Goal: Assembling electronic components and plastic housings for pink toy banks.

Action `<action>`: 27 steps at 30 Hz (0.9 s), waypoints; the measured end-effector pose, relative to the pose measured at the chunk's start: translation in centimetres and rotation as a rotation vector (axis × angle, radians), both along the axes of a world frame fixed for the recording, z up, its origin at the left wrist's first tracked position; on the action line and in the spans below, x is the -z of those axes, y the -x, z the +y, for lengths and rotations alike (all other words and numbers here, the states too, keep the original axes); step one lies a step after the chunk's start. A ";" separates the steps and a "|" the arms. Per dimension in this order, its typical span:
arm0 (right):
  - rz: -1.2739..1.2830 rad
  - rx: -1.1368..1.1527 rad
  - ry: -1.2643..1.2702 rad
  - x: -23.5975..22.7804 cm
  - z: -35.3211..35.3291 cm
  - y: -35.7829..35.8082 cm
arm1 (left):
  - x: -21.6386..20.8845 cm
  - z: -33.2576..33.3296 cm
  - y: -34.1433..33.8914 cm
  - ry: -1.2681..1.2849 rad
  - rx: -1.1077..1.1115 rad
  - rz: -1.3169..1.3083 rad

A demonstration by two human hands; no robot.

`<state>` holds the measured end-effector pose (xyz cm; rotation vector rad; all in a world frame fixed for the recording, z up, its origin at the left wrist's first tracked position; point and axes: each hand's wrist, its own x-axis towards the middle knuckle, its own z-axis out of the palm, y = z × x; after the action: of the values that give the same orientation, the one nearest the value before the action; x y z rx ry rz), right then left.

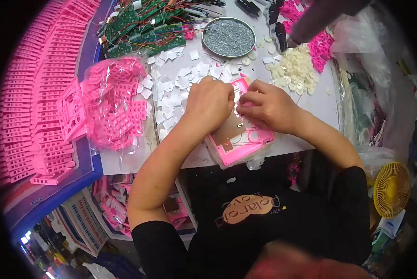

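A pink plastic casing (pixel 230 157) lies tilted near the table's front edge, with a brown board (pixel 229 132) set in it. Thin wires and a round opening show at its lower right. Over the casing's upper left my left hand (pixel 209 103) is closed, fingers curled inward. From the other side my right hand (pixel 272 108) pinches down at the casing's upper middle. Whatever sits between the fingers of either hand is hidden or too small to name. White square pads (pixel 201 69) lie scattered just beyond my left hand.
A round tin (pixel 203 43) of small grey metal pieces stands beyond the hands. Green circuit boards (pixel 143 35), cream discs (pixel 294 69) and pink parts (pixel 321 49) are heaped around. At left are bagged pink pieces (pixel 115 102) and stacked pink casings (pixel 36 88). A dark tool (pixel 317 21) hangs overhead.
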<state>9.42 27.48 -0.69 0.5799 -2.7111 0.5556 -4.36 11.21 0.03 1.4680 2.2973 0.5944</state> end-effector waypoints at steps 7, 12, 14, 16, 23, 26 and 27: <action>-0.153 -0.067 -0.277 -1.3 -0.6 0.8 | 0.4 -0.2 0.7 -0.030 0.092 0.045; -0.291 -0.092 0.026 -1.1 1.2 1.6 | 0.9 -0.7 0.7 -0.082 0.183 0.183; -0.195 -0.007 0.066 -0.2 0.6 0.8 | 1.1 -0.7 0.6 -0.085 0.185 0.224; -0.140 0.065 0.088 0.1 -0.1 0.1 | 1.0 -0.8 0.7 -0.103 0.187 0.228; -0.110 0.111 0.257 1.2 0.6 0.3 | 1.4 -1.4 1.1 -0.165 0.154 0.058; -0.143 0.115 0.351 1.1 0.8 0.1 | 1.3 -1.5 1.0 -0.141 0.137 -0.033; -0.162 0.127 0.391 0.9 0.8 0.0 | 0.9 -1.6 1.2 -0.131 0.146 -0.071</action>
<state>9.44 28.26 -1.60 0.2682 -2.6518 1.1031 -5.52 9.60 -0.85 1.6302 2.1113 0.7531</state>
